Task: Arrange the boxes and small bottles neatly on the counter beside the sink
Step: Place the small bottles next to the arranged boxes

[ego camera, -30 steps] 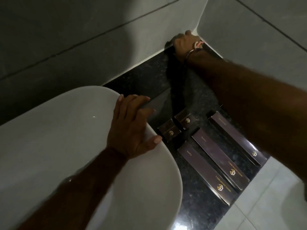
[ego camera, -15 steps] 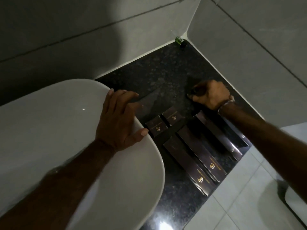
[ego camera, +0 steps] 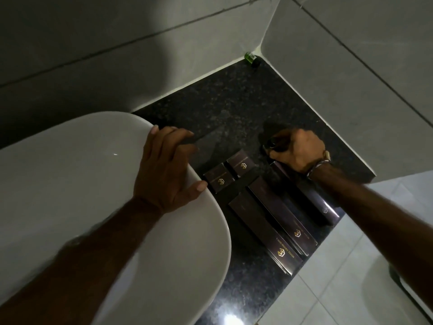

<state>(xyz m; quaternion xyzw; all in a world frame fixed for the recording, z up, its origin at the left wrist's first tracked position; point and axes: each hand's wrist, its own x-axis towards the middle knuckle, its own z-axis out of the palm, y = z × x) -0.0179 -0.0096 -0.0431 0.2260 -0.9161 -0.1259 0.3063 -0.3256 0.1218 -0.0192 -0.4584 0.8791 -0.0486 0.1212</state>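
Observation:
Three long dark boxes [ego camera: 276,228] with gold logos lie side by side on the black speckled counter [ego camera: 225,106]; my right forearm covers part of the rightmost one. Two small square boxes [ego camera: 230,171] sit just behind them. My right hand [ego camera: 297,148] is closed around a small dark bottle [ego camera: 275,143], low over the counter behind the long boxes. A small green bottle [ego camera: 251,57] lies in the far corner where the walls meet. My left hand [ego camera: 164,167] rests flat on the rim of the white sink [ego camera: 70,184], fingers spread, holding nothing.
Grey tiled walls [ego camera: 351,78] close the counter at the back and right. The counter's front edge drops to a pale tiled floor [ego camera: 339,277]. A light glare shows on the counter near the bottom edge.
My right hand came back from the far corner toward the boxes with a small dark bottle in it. The green bottle in the corner is now uncovered. My left hand stayed on the sink rim.

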